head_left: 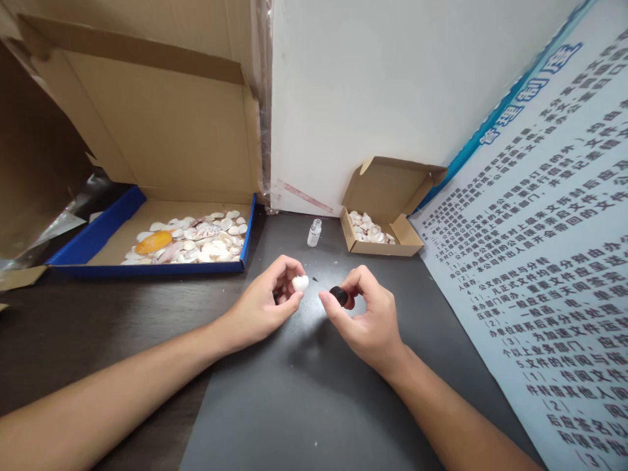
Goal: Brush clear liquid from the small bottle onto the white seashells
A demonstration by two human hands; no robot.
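Observation:
My left hand (269,294) is closed, with a small white seashell (300,283) pinched between thumb and fingers. Facing it, my right hand (366,317) grips a round black bottle cap (338,296) between thumb and fingertips. A short gap lies between the shell and the cap. Just beyond the hands, a small clear glass bottle (314,233) stands upright on the dark grey mat (275,405), with no cap visible on it. A tiny dark speck (314,279) shows between the hands; I cannot tell what it is.
At left, a blue-edged cardboard box (161,269) with its lid raised holds many shells and an orange oval piece (154,242). A smaller open carton (385,248) of shells sits at back right. A white panel (363,85) and a printed board (540,261) bound the workspace.

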